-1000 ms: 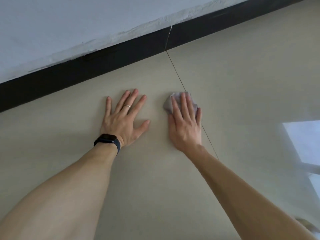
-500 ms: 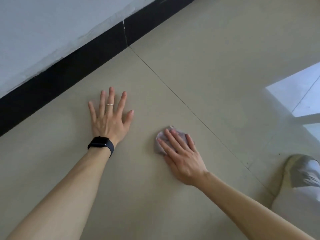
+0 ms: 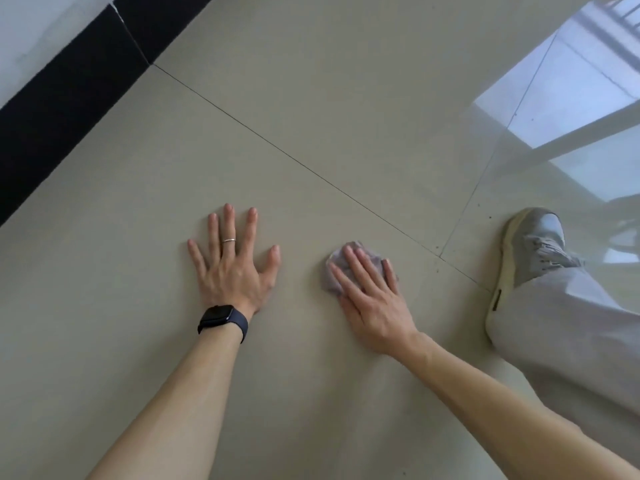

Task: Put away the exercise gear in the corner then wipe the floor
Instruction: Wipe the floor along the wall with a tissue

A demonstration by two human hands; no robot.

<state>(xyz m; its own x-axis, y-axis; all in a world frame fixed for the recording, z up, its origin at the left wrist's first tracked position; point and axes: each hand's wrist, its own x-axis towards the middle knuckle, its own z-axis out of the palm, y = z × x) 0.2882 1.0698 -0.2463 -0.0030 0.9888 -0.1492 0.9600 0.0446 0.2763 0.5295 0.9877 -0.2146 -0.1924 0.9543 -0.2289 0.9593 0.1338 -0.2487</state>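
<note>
A small crumpled grey-purple cloth [image 3: 331, 271] lies on the beige tiled floor [image 3: 311, 116]. My right hand [image 3: 370, 296] presses flat on it with straight fingers, covering most of it. My left hand [image 3: 232, 265], with a ring and a dark watch on the wrist, rests flat on the floor with fingers spread, a hand's width to the left of the cloth. No exercise gear is in view.
A black skirting board [image 3: 69, 95] under a white wall runs along the upper left. My grey shoe [image 3: 530, 251] and light trouser leg [image 3: 571, 341] stand on the floor at the right. A window's bright reflection [image 3: 561, 88] lies on the tiles at the upper right.
My right hand has slid the cloth back from near the skirting board towards me and to the right. The view has swung right, bringing my shoe and trouser leg in.
</note>
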